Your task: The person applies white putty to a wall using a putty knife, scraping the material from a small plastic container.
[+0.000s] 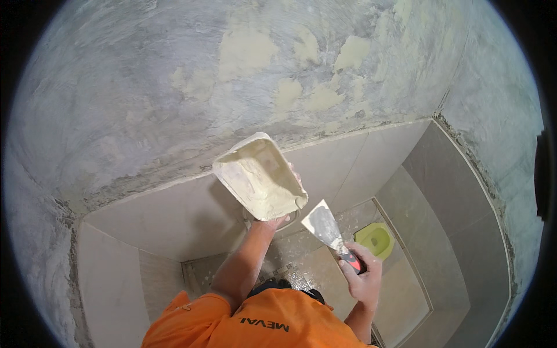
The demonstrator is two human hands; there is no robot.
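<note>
A cream-coloured rectangular tub [255, 174] is tilted in front of the wall, its inside coated with pale filler paste. My left hand [282, 221] grips it from underneath and behind; most of that hand is hidden, with a few fingers showing at the tub's right side. Closed around the black and red handle of a putty knife [326, 226] is my right hand [364, 271]. The knife's wide blade points up and left, just right of the tub without touching it. Pale paste smears the blade and its neck.
Ahead rises a grey plastered wall [145, 116] with pale filler patches. Below it, large grey tiles [325, 168] end in a rough ledge, and side walls close in left and right. A lime-green plastic piece [391, 235] with a round hollow sits low by the right wall.
</note>
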